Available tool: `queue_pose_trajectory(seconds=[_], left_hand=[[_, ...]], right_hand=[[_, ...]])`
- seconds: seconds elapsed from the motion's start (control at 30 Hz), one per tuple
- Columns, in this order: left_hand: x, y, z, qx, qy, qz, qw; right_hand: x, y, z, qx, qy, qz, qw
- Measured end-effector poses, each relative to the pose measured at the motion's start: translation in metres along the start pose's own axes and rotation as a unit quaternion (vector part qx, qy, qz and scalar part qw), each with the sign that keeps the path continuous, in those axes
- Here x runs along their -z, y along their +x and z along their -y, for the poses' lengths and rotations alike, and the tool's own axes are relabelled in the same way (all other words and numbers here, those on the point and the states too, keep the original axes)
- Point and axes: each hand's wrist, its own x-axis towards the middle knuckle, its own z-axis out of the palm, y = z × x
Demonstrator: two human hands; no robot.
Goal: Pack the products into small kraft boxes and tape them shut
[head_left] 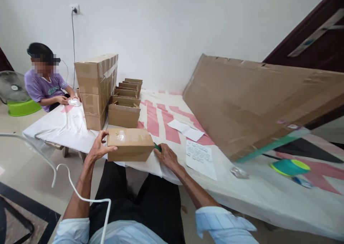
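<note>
A closed cardboard box [130,143] lies at the front edge of the cloth-covered table [150,167], a bit of clear tape shining on its top. My left hand [100,147] grips its left end, thumb on the front and fingers behind. At the box's right end is my right hand [167,156], closed around a small green object [158,147] whose far part is hidden, so I cannot tell its kind. Behind the box stands a row of cardboard boxes with raised flaps [124,115].
Taped boxes are stacked [92,90] at the left. A large cardboard sheet [258,104] leans on the right side. Paper sheets [200,158], a tape roll [290,167] and a white cable [88,200] are nearby. Another person [47,81] sits at the far left, handling something white.
</note>
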Motion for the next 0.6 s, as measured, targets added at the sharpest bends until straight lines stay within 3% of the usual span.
queue_pose_trajectory(seconds=[0.2,0.33,0.47,0.6], left_hand=[[0.002,0.0,-0.007,0.004,0.009,0.011,1.0],[0.004,0.001,-0.01,0.005,0.018,0.011,1.0],[0.005,0.004,-0.009,0.008,0.013,0.013,1.0],[0.004,0.004,-0.005,0.01,0.002,0.014,1.0]], right_hand=[[0.004,0.003,-0.004,-0.028,0.127,-0.076,0.989],[0.02,0.008,0.009,-0.021,0.255,-0.141,0.956],[0.05,0.009,0.04,0.015,0.374,-0.082,0.923],[0.083,0.006,0.068,0.107,0.381,-0.02,0.918]])
